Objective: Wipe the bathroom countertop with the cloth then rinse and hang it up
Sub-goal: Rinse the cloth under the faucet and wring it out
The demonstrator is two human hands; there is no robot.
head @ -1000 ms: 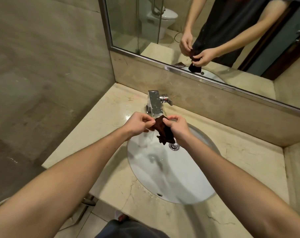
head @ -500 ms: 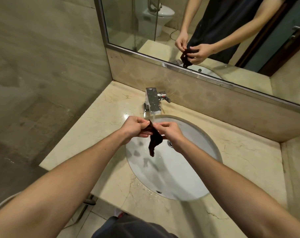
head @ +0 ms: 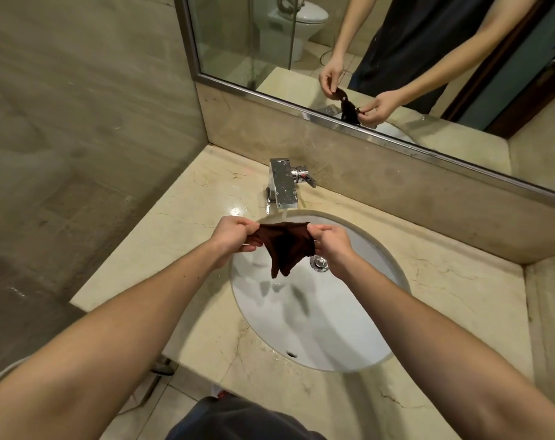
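Observation:
A small dark brown cloth (head: 281, 246) hangs stretched between my two hands above the white sink basin (head: 358, 328). My left hand (head: 233, 234) pinches its left corner and my right hand (head: 328, 244) pinches its right corner. The cloth's lower part droops to a point over the basin. It sits just in front of the chrome faucet (head: 282, 185), whose spout runs a thin stream of water behind the cloth's top edge. The beige marble countertop (head: 180, 217) surrounds the basin.
A chrome drain plug (head: 319, 262) lies in the basin beside my right wrist. The mirror (head: 396, 42) above the backsplash reflects my hands, the cloth and a toilet. A tiled wall stands to the left; the counter's front edge drops to the floor.
The bunched cloth has been pulled open sideways; my hands moved apart and now hold it spread by two corners under the faucet.

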